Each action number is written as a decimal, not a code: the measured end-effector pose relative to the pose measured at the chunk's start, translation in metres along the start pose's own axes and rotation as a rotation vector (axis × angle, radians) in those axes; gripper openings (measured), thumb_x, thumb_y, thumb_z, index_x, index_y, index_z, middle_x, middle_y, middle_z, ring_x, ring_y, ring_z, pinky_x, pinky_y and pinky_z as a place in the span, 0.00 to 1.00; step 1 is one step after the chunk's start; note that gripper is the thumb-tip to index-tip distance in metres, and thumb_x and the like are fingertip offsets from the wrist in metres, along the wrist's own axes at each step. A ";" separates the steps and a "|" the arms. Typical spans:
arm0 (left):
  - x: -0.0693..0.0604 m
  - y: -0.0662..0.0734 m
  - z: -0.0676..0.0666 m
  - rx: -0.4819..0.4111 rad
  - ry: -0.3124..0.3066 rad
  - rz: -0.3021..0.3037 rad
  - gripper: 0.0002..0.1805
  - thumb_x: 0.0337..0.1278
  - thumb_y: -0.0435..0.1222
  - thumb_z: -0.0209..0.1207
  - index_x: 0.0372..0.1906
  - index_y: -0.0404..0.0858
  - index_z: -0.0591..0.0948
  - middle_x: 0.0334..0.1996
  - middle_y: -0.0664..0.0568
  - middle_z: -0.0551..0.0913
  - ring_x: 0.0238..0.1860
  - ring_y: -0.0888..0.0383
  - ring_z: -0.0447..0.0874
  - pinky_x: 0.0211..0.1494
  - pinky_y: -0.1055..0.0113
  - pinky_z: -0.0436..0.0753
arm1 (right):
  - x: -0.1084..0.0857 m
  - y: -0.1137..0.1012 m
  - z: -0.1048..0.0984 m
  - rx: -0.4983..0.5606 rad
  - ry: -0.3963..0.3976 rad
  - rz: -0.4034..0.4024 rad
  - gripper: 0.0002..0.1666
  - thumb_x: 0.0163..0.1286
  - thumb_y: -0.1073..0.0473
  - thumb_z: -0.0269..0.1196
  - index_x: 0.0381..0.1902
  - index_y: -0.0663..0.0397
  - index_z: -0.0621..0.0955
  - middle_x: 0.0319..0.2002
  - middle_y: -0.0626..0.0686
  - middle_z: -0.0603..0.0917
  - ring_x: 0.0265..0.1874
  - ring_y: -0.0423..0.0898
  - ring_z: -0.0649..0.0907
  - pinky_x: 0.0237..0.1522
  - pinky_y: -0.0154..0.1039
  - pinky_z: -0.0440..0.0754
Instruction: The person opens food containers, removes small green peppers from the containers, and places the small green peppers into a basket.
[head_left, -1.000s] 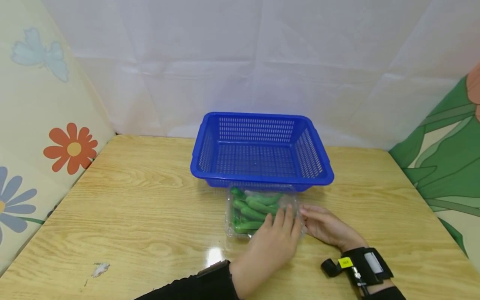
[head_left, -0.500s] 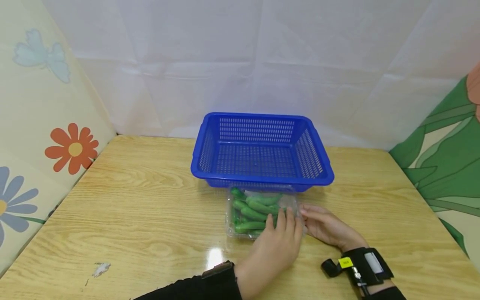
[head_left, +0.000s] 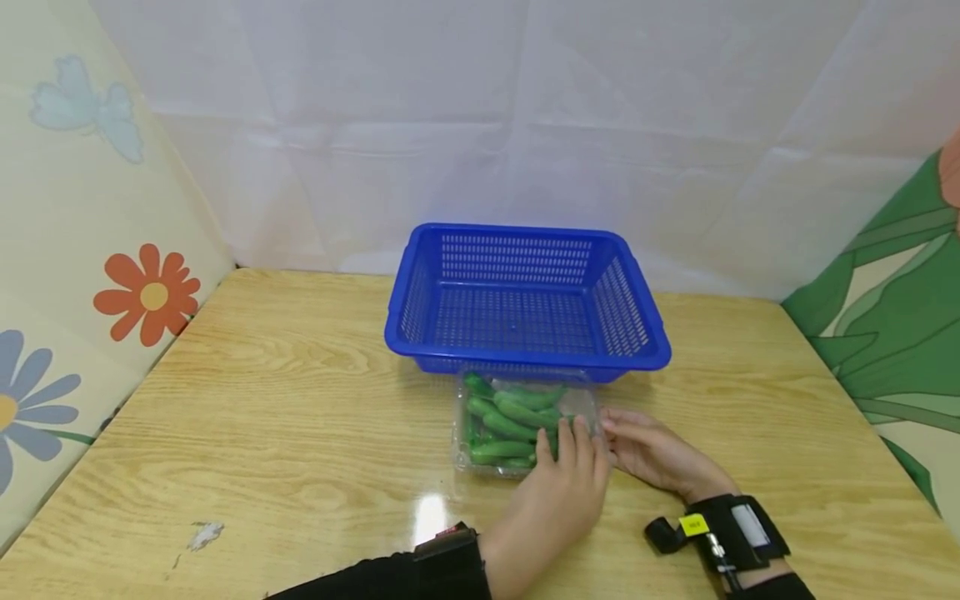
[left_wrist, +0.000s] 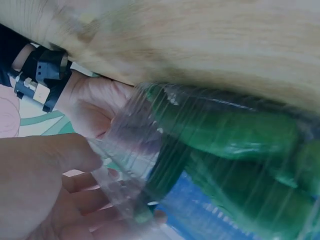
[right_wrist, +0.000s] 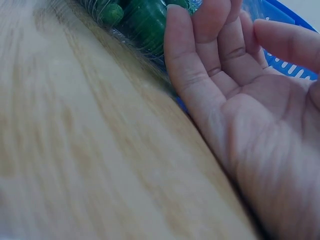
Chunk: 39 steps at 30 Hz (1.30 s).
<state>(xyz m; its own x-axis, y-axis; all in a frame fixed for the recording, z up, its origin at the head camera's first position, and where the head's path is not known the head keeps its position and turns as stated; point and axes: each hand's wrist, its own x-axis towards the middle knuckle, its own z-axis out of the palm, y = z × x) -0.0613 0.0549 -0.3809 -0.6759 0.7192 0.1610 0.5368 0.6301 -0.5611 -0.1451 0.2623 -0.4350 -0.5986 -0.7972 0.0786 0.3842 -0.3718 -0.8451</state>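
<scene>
A clear plastic box [head_left: 459, 433] of green peppers [head_left: 510, 427] lies on the table against the blue basket's near side. My left hand [head_left: 555, 492] grips the box's near right corner, fingers spread over its top. In the left wrist view the left thumb [left_wrist: 75, 152] meets the plastic edge, and the fingers lie on another face. My right hand [head_left: 660, 454] holds the right edge with bent fingers. Up close in the right wrist view, the right fingers [right_wrist: 200, 70] curl beside the plastic, the thumb a little apart from them. The lid's seam is too indistinct to make out.
Behind the box stands a blue plastic basket [head_left: 525, 358] with slotted walls and nothing inside. The wooden table [head_left: 300, 400] has a worn white patch [head_left: 204, 535] at the front left. A white cloth backdrop [head_left: 375, 125] hangs at the back; printed panels flank both sides.
My left hand has slid slightly right and toward me over the top of the box. The right hand, box and basket look nearly still, apart from a slight shift of the view.
</scene>
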 end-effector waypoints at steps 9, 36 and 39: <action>0.003 0.005 -0.003 0.020 -0.003 -0.030 0.22 0.78 0.46 0.39 0.65 0.42 0.72 0.62 0.46 0.78 0.60 0.51 0.79 0.55 0.57 0.81 | -0.001 0.000 0.000 -0.010 0.036 0.016 0.27 0.80 0.69 0.31 0.53 0.56 0.78 0.50 0.49 0.82 0.51 0.40 0.80 0.55 0.35 0.78; 0.003 0.000 0.005 0.028 0.104 0.005 0.17 0.77 0.41 0.41 0.54 0.38 0.76 0.54 0.47 0.83 0.53 0.54 0.84 0.46 0.60 0.85 | -0.002 -0.002 0.000 -0.003 0.039 0.009 0.29 0.80 0.70 0.30 0.60 0.58 0.77 0.56 0.51 0.81 0.56 0.41 0.79 0.59 0.37 0.76; 0.003 -0.001 0.005 0.042 0.113 0.015 0.17 0.77 0.41 0.41 0.56 0.38 0.76 0.54 0.46 0.83 0.52 0.54 0.84 0.46 0.60 0.85 | -0.002 -0.002 0.000 -0.013 0.045 0.010 0.29 0.80 0.69 0.31 0.61 0.58 0.77 0.56 0.51 0.80 0.57 0.41 0.79 0.59 0.37 0.75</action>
<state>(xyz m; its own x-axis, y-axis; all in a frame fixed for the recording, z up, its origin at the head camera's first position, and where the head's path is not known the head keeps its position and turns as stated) -0.0663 0.0554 -0.3839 -0.6058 0.7581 0.2415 0.5228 0.6081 -0.5974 -0.1445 0.2641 -0.4335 -0.6254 -0.7789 0.0465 0.3818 -0.3574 -0.8524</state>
